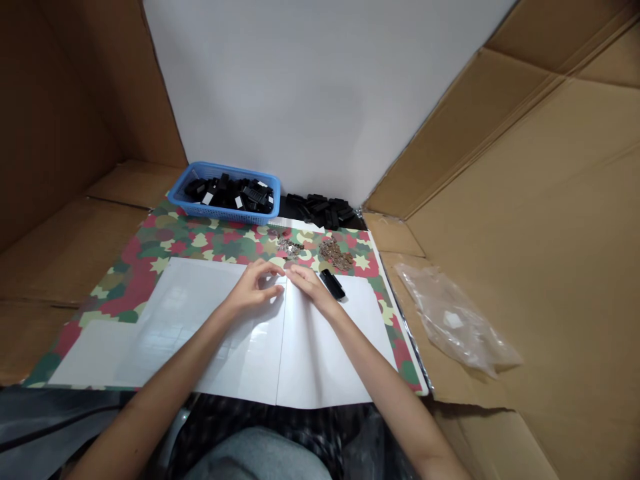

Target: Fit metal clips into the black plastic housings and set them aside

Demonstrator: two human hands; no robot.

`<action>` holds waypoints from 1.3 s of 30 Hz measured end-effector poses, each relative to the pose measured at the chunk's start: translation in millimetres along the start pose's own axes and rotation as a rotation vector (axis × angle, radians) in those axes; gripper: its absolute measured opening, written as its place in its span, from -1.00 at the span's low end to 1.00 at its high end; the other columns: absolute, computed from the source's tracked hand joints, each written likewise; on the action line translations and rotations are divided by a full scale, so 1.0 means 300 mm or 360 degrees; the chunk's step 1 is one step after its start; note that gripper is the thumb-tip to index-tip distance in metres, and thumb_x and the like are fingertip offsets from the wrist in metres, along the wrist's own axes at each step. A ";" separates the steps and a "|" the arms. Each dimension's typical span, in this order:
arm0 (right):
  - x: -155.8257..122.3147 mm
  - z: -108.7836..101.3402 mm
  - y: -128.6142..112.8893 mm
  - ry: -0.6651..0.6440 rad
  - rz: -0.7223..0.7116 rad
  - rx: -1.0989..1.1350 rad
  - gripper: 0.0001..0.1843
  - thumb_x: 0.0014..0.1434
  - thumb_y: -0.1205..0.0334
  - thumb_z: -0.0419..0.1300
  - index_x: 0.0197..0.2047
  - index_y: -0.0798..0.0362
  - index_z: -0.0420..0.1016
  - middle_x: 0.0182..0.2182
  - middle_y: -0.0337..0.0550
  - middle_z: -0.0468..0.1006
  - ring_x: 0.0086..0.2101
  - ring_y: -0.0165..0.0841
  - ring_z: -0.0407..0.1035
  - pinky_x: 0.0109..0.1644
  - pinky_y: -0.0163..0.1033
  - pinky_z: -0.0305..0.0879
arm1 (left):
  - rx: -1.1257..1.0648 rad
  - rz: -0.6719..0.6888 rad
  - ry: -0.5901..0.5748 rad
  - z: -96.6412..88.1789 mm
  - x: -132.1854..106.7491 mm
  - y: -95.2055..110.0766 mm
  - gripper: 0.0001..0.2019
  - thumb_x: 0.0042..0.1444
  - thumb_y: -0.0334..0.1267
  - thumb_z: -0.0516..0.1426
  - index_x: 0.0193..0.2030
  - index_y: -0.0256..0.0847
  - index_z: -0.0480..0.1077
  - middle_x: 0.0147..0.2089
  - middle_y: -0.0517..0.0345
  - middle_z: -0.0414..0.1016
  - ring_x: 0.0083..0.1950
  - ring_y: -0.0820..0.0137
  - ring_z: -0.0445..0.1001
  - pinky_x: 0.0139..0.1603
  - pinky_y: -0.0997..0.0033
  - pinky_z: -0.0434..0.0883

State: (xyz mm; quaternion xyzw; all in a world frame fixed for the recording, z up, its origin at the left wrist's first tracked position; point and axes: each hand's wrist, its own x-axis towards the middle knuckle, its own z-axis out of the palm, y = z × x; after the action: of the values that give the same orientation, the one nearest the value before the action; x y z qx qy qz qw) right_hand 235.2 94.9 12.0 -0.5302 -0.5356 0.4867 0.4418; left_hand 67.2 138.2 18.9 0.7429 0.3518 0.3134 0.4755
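Over the white sheets (330, 353) at the middle of the table, my two hands meet near their fingertips. My left hand (254, 285) is curved, with a gap between its thumb and the other fingers, and nothing shows inside it. The fingers of my right hand (309, 283) are pressed together; anything small in them is hidden. Just right of that hand lies a black plastic piece (333, 285). Beyond the hands are a heap of small silvery parts (290, 247) and a heap of small brownish parts (336, 255).
A blue basket (225, 215) full of black plastic pieces stands at the back left. More black pieces (323, 208) are heaped at the back. Cardboard walls (540, 200) flank the camouflage-patterned table cover (120, 287). A clear plastic bag (455, 320) lies at the right.
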 end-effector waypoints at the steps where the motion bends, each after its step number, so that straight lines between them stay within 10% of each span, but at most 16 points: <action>1: -0.001 0.001 0.002 0.0031 0.0013 0.0009 -0.50 0.04 -0.28 0.08 -0.53 0.00 0.16 -0.52 -0.29 0.16 -0.45 -0.38 0.09 -0.36 -0.26 0.00 | 0.0021 0.0007 0.0005 0.002 -0.003 0.002 -0.77 -0.13 -0.21 0.23 -0.26 -0.14 0.49 -0.32 0.15 0.33 -0.20 0.28 0.31 -0.13 0.33 0.23; 17: -0.003 0.006 0.018 0.0423 -0.0068 -0.0355 -0.52 0.19 -0.22 -0.16 -0.52 -0.03 0.18 -0.53 -0.21 0.28 -0.41 -0.28 0.19 -0.24 -0.17 0.14 | -0.0437 -0.0087 0.0084 -0.012 0.009 0.028 -0.82 -0.14 -0.18 0.26 -0.48 -0.20 0.37 -0.46 0.22 0.34 -0.39 0.42 0.30 -0.33 0.43 0.23; 22: -0.059 -0.115 -0.072 0.0658 -0.0225 -0.0686 -0.78 0.12 0.00 0.04 -0.42 -0.05 0.19 -0.34 -0.12 0.32 -0.19 -0.16 0.15 0.01 -0.08 0.02 | -0.0850 -0.0203 0.0339 -0.079 0.008 0.099 -0.78 -0.14 -0.13 0.22 -0.45 -0.17 0.28 -0.47 0.28 0.21 -0.43 0.49 0.20 -0.39 0.48 0.21; 28: -0.146 -0.232 -0.068 0.0406 0.0085 -0.0985 -0.79 -0.14 0.17 0.24 -0.42 -0.06 0.28 -0.43 -0.20 0.26 -0.28 -0.18 0.19 -0.10 -0.11 0.07 | -0.1150 -0.0390 0.0266 -0.088 -0.069 0.235 -0.78 -0.15 -0.19 0.20 -0.55 -0.18 0.21 -0.51 0.26 0.10 -0.49 0.51 0.13 -0.45 0.47 0.23; 33: -0.184 -0.196 -0.062 0.0491 0.0071 -0.0666 -0.77 -0.03 0.05 0.05 -0.31 -0.04 0.17 -0.37 -0.19 0.33 -0.35 -0.26 0.26 -0.27 -0.18 0.20 | -0.1386 -0.0674 0.0096 0.006 -0.163 0.281 -0.83 -0.23 -0.19 0.23 -0.52 -0.19 0.35 -0.48 0.21 0.21 -0.45 0.48 0.19 -0.42 0.45 0.25; 39: -0.262 0.048 -0.108 0.0530 0.0036 0.0686 -0.69 -0.11 0.05 0.12 -0.32 -0.06 0.10 -0.46 -0.27 0.26 -0.49 -0.37 0.18 -0.48 -0.29 0.13 | -0.1203 -0.0625 0.0358 0.119 -0.229 0.284 -0.80 -0.21 -0.13 0.26 -0.45 -0.16 0.42 -0.47 0.17 0.34 -0.44 0.43 0.22 -0.45 0.41 0.21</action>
State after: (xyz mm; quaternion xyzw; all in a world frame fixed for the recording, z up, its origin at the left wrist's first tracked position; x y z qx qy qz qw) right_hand 220.2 17.1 45.6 -0.5024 -0.3336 0.5005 0.6211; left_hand 76.7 39.0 76.3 0.3971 0.3964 0.4027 0.7232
